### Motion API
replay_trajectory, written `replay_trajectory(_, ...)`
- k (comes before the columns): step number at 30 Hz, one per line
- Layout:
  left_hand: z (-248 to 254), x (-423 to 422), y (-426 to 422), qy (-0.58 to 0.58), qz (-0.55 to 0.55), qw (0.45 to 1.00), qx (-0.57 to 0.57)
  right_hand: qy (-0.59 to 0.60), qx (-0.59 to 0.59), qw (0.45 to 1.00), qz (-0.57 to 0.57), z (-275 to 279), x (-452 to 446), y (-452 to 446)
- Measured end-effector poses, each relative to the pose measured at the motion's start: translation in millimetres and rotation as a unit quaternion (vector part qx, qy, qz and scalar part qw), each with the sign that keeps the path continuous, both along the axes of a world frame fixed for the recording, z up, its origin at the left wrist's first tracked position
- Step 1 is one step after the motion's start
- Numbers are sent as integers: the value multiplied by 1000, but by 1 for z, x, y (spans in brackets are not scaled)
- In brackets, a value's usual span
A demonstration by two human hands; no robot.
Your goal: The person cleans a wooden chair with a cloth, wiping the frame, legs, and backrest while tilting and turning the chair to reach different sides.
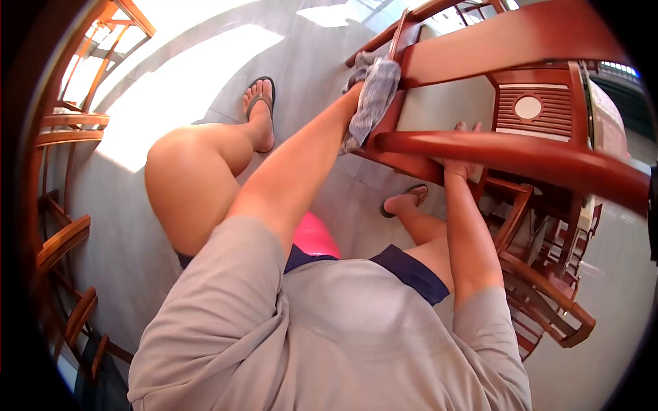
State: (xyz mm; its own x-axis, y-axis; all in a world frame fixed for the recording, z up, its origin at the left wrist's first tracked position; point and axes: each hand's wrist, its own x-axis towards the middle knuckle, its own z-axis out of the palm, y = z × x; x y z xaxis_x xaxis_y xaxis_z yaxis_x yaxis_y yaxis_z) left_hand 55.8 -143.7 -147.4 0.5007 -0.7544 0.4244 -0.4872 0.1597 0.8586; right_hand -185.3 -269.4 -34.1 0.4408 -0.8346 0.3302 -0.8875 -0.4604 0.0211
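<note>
A grey-blue cloth is bunched around my left hand, against the side frame of a reddish-brown wooden chair. The cloth hides most of that hand's fingers. My right hand rests at the edge of the same chair's pale seat, its fingertips showing apart beyond the curved rail that crosses over it. The chair looks tipped or turned on its side, though its exact pose is hard to tell.
Beneath me is a bright pink seat. More wooden chairs stand at the left and lower right. A slatted panel with a pale disc lies beyond the rail. Sunlight falls on the grey floor near my sandalled feet.
</note>
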Motion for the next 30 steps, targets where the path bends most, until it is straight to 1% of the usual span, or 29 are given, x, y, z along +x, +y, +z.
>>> replay_trajectory(1,-4,-11,15,-8,-19,999,31,16,-11,1000,12,3,-1,-1)
replay_trajectory(2,-9,-21,26,-35,-35,996,72,98,-31,991,-86,-9,0,-8)
replay_trajectory(3,-15,-36,41,-67,-49,989,119,34,-63,995,-67,-35,-11,-35)
replay_trajectory(4,-23,-53,58,-123,-57,976,170,41,-24,995,-83,-22,-2,-27)
replay_trajectory(6,-34,-83,88,-285,-63,919,264,61,76,990,-106,15,20,-3)
replay_trajectory(7,-39,-94,97,-367,-63,878,300,57,100,989,-90,30,27,12)
replay_trajectory(8,-40,-99,103,-418,-56,851,312,95,70,993,-15,22,22,4)
replay_trajectory(9,-38,-100,106,-455,-51,830,319,103,82,991,26,15,14,-1)
replay_trajectory(10,-36,-99,107,-469,-44,823,317,111,95,987,67,19,11,5)
replay_trajectory(11,-35,-94,103,-408,-62,844,343,88,149,982,76,57,20,49)
replay_trajectory(12,-38,-91,101,-314,-88,883,337,58,182,973,128,82,18,73)
replay_trajectory(13,-41,-88,100,-216,-109,914,327,-1,222,951,215,93,13,78)
replay_trajectory(14,-60,-81,94,20,-159,945,284,-140,356,908,173,101,17,96)
replay_trajectory(15,-62,-69,86,226,-212,926,217,-297,502,801,135,105,20,112)
replay_trajectory(16,-63,-57,78,425,-245,859,146,-396,457,763,228,105,23,132)
replay_trajectory(17,-60,-48,77,583,-277,761,68,-427,451,734,274,109,26,149)
replay_trajectory(18,-37,-47,80,634,-289,716,36,-413,464,727,293,139,29,175)
replay_trajectory(19,-14,-45,84,682,-300,667,6,-362,338,802,334,137,31,180)
replay_trajectory(20,53,-54,100,642,-303,704,16,-350,329,822,305,134,33,184)
replay_trajectory(21,95,-63,112,600,-304,740,26,-338,322,840,276,132,34,186)
replay_trajectory(22,96,-63,113,563,-331,757,-12,-332,299,853,270,130,35,184)
replay_trajectory(23,72,-61,103,570,-297,766,-29,-324,277,865,264,127,38,183)
replay_trajectory(24,30,-56,86,576,-262,773,-48,-314,256,877,258,127,42,184)
replay_trajectory(25,7,-54,82,583,-224,778,-70,-349,267,861,255,131,46,188)
replay_trajectory(26,15,-61,96,703,-203,679,-57,-379,280,844,255,135,49,192)
replay_trajectory(28,-9,-69,108,713,-219,666,-27,-419,316,814,249,141,52,194)
replay_trajectory(30,0,-86,128,714,-207,669,14,-444,363,785,235,141,54,199)
